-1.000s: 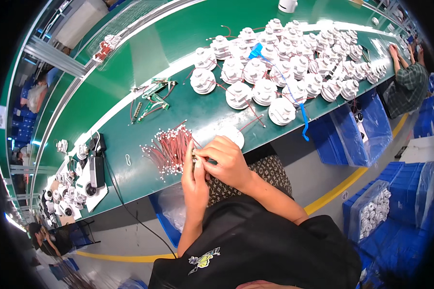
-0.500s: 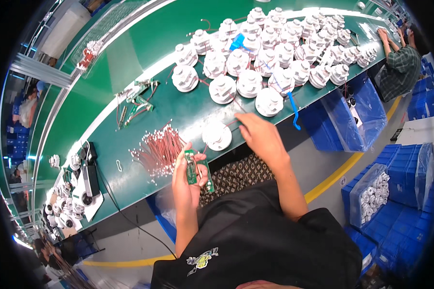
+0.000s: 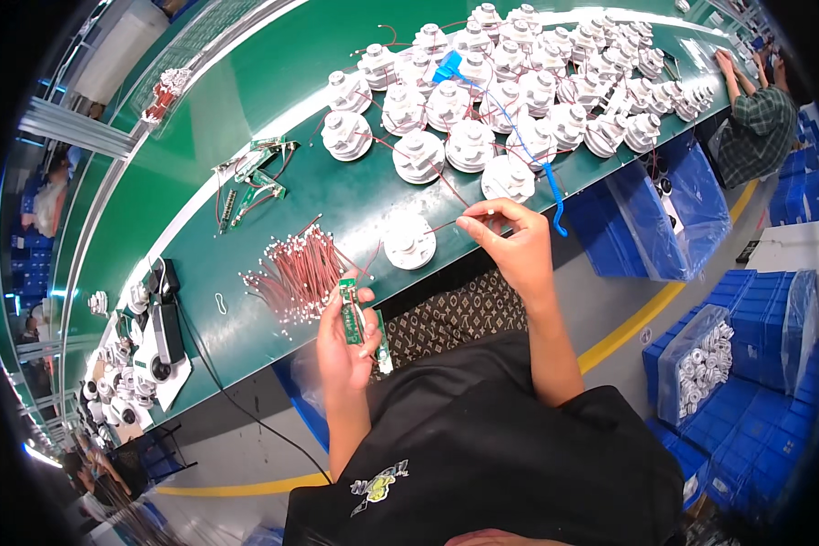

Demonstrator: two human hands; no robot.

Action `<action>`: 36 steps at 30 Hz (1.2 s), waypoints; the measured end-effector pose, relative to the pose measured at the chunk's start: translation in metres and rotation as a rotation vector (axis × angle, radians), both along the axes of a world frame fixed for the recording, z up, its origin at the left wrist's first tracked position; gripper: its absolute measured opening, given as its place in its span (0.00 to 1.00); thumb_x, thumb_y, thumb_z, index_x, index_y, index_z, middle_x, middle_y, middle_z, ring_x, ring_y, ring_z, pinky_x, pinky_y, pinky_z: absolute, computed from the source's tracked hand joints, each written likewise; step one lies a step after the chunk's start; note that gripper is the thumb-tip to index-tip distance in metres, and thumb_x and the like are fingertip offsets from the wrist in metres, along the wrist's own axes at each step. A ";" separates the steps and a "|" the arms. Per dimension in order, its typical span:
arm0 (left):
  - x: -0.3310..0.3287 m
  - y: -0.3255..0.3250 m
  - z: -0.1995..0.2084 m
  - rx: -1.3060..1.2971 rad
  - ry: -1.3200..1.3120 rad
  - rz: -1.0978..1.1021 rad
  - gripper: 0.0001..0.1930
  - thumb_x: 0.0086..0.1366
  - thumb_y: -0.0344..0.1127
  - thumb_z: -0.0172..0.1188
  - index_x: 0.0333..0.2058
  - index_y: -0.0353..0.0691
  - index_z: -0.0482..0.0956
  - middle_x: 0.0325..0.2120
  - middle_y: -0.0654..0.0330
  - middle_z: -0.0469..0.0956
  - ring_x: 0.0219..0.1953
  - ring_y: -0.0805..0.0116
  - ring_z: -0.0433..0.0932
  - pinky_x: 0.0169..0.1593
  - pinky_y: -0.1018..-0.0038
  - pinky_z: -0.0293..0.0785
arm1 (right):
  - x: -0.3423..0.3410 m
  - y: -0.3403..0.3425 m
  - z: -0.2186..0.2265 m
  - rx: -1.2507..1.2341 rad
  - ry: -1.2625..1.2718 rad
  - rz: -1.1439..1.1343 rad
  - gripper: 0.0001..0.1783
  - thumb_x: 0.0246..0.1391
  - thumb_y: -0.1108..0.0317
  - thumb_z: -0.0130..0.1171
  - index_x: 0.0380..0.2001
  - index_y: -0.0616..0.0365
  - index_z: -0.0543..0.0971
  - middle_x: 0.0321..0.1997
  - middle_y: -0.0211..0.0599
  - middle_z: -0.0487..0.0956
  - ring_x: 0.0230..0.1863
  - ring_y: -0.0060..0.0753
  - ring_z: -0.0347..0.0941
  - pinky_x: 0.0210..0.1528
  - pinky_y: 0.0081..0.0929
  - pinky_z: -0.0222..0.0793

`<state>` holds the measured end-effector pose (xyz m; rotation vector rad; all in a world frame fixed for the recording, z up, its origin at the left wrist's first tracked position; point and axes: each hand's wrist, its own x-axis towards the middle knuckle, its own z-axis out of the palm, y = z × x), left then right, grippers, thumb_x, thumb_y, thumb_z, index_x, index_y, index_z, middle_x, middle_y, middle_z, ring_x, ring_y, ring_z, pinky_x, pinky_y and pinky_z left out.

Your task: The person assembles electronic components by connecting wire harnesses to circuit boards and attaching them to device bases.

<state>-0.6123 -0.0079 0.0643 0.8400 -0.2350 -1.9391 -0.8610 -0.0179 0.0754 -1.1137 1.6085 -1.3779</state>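
Note:
My left hand [image 3: 338, 353] is closed around green circuit boards [image 3: 349, 309], two of which show, one standing up past the fingers and another at the hand's right side. Between the thumb and fingers of my right hand [image 3: 521, 253] is a thin red-brown wire [image 3: 443, 224]. This wire leads left to a white round housing [image 3: 408, 244] that sits alone near the bench's front edge. A loose bundle of red-brown wires with white connectors [image 3: 300, 273] lies just beyond my left hand.
Many white housings [image 3: 470, 146] crowd the bench's far right, with a blue-handled tool [image 3: 555, 196] hanging at the edge. More circuit boards [image 3: 259, 182] lie at the far left. A black device [image 3: 166, 318] stands left. Blue bins [image 3: 637, 218] and a person [image 3: 760, 127] are rightward.
My right hand has moved slightly right and toward me, and the wire is now pinched in its fingertips. My left hand and its boards have dropped slightly toward me.

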 end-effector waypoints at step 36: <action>-0.039 0.006 0.013 -0.202 -0.373 -0.047 0.23 0.71 0.37 0.44 0.63 0.37 0.59 0.41 0.60 0.74 0.32 0.79 0.71 0.29 0.80 0.70 | 0.062 -0.001 -0.019 -0.517 0.380 0.322 0.07 0.40 0.76 0.67 0.27 0.59 0.82 0.25 0.33 0.79 0.26 0.33 0.74 0.27 0.26 0.69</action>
